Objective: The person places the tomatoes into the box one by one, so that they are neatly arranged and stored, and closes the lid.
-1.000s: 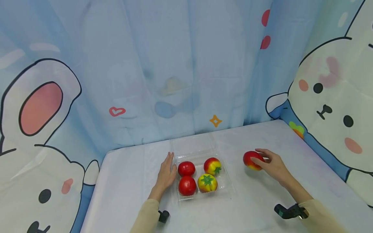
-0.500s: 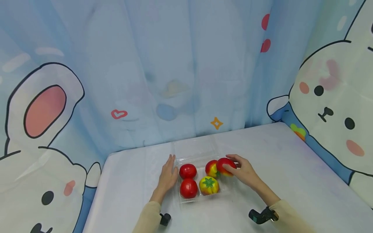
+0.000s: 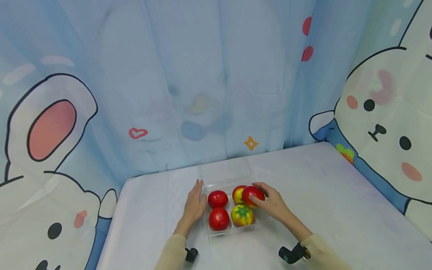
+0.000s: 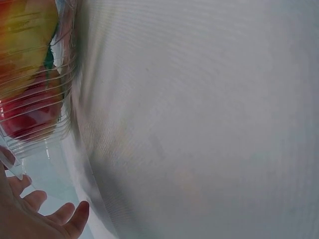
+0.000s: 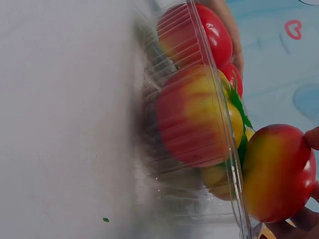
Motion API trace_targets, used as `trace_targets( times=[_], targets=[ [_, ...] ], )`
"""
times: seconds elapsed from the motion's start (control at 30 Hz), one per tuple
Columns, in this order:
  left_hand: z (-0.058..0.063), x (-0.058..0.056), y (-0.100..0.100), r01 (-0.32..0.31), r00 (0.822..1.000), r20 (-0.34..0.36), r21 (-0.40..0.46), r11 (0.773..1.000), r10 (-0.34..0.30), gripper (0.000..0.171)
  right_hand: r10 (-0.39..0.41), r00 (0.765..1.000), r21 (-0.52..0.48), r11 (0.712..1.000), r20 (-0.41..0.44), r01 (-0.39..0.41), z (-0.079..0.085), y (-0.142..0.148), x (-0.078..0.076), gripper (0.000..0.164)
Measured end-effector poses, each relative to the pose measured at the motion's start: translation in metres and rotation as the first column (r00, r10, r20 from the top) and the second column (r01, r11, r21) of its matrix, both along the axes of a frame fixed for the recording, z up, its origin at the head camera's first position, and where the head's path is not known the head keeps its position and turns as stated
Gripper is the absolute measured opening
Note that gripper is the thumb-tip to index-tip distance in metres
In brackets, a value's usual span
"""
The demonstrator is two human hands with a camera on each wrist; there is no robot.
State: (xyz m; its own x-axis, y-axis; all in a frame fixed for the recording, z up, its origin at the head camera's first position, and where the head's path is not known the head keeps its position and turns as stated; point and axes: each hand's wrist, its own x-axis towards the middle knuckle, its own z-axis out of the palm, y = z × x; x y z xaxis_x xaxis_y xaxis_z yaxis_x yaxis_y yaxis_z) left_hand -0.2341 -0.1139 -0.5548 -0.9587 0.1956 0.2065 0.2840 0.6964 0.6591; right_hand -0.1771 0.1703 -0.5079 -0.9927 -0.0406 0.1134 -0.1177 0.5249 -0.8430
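A clear plastic box (image 3: pixel 216 234) holds two red tomatoes (image 3: pixel 219 219) on its left side and two red-and-yellow tomatoes (image 3: pixel 243 215) on its right, one with its green star-shaped leaves up. My right hand (image 3: pixel 274 204) grips another red-and-yellow tomato (image 3: pixel 253 196) between thumb and fingers. In the right wrist view this held tomato (image 5: pixel 280 172) is at the box rim, overlapping the back right tomato in the head view. Along the box's left side rests my left hand (image 3: pixel 194 204), fingers extended. The left wrist view shows its fingers (image 4: pixel 79 219) loosely spread and its thumb by the rim.
Behind the box its clear lid (image 3: pixel 225 171) lies folded back on the white tablecloth (image 3: pixel 310 187). A blue curtain (image 3: pixel 202 75) with printed rabbits borders the table's back and sides. Dark camera mounts (image 3: pixel 294 254) sit on both wrists.
My right hand has carried the tomato leftward from the open cloth to the right side of the box. The left hand has stayed beside the box.
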Motion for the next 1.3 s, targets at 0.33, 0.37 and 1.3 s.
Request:
trace_targets(
  times=[0.33,0.37,1.3],
  targets=[
    [0.002,0.000,0.000,0.003,1.000,0.006,-0.001,1.000,-0.003,0.057,0.048,0.999,0.000,0.999,0.027,-0.048,-0.007,-0.003,0.000,0.058],
    [0.002,-0.001,0.001,0.005,1.000,0.000,-0.001,1.000,-0.005,0.057,0.046,0.999,-0.012,0.999,0.022,-0.046,-0.007,-0.003,-0.001,0.056],
    [0.016,-0.027,0.012,-0.196,0.939,0.344,0.483,0.853,0.021,0.055,-0.050,0.998,-0.283,0.958,0.029,0.056,-0.012,0.013,-0.005,0.046]
  ],
)
